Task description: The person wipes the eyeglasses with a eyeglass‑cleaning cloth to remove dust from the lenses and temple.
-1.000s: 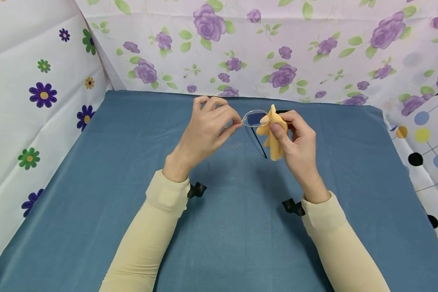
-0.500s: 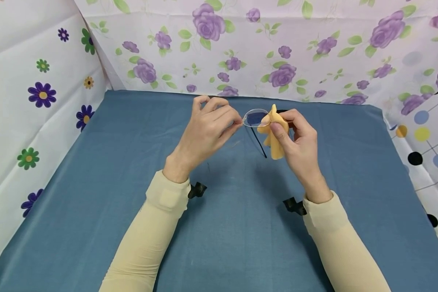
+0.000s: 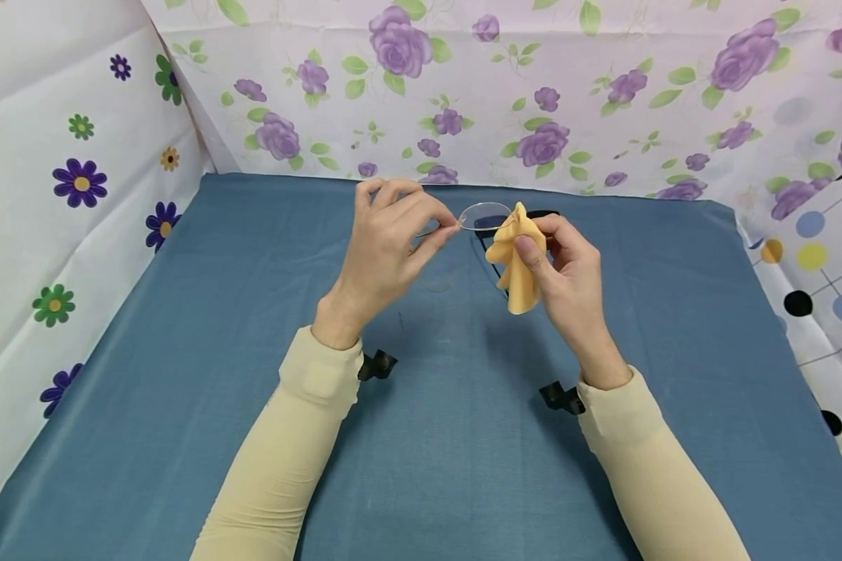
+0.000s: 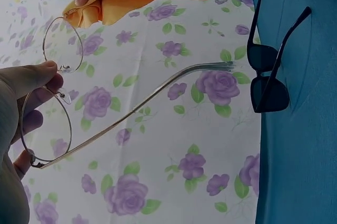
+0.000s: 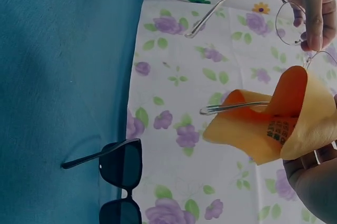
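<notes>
In the head view, my left hand point(image 3: 389, 241) pinches the bridge of thin-rimmed eyeglasses point(image 4: 100, 135) between thumb and fingers. The glasses are held up, with their temples pointing away from me. My right hand point(image 3: 568, 269) grips a yellow cleaning cloth point(image 3: 521, 265) folded over the far lens's outer edge. Printed dark marks show on the cloth point(image 5: 295, 124) in the right wrist view, where one temple passes beside it. The cloth hides part of the rim and hinge in the head view.
Black sunglasses point(image 4: 268, 92) lie with temples unfolded near the far edge of the blue tablecloth point(image 3: 456, 436), partly behind the eyeglasses and cloth in the head view. A flowered curtain point(image 3: 603, 101) hangs behind the table, with patterned sheets at both sides.
Both hands have shifted slightly left, carrying the eyeglasses and the cloth. The lens now sits a little higher, and the cloth covers more of the sunglasses' temple behind it.
</notes>
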The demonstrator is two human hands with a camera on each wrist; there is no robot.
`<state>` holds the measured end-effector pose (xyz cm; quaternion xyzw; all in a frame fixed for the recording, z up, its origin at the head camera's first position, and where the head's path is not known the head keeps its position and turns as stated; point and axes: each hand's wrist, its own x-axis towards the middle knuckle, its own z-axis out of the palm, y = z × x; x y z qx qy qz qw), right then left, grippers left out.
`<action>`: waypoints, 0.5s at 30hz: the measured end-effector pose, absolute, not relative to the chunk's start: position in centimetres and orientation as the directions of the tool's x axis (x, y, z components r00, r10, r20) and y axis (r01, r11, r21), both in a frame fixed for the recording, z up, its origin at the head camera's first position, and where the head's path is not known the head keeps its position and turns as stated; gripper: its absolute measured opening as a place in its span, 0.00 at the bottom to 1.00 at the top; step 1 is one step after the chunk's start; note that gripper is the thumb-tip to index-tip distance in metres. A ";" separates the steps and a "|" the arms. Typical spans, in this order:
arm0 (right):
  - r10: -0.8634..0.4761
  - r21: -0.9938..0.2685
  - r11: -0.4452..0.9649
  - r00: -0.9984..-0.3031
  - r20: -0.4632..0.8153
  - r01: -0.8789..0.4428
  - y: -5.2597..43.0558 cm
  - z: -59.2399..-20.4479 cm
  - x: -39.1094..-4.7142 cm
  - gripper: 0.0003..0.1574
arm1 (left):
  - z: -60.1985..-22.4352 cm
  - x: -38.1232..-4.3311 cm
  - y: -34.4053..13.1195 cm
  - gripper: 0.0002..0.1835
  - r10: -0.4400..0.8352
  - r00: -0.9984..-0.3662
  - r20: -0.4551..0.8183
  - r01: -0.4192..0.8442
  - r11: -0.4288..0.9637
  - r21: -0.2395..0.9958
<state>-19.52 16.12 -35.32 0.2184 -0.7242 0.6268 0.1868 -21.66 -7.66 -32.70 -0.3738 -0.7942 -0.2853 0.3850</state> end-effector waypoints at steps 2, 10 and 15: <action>-0.093 -0.835 0.103 -0.841 0.534 -0.541 16.2 -35.3 -19.6 0.17 | -32.7 -21.7 -7.7 0.05 0.365 -0.429 0.826 0.812 0.557 0.175; -0.121 -0.869 0.026 -0.864 0.489 -0.495 16.6 -35.6 -19.9 0.15 | -32.7 -21.8 -7.9 0.04 0.333 -0.461 0.823 0.795 0.566 0.216; -0.141 -0.878 0.024 -0.871 0.470 -0.478 16.7 -35.6 -19.9 0.16 | -32.7 -22.0 -8.0 0.04 0.297 -0.481 0.825 0.785 0.564 0.255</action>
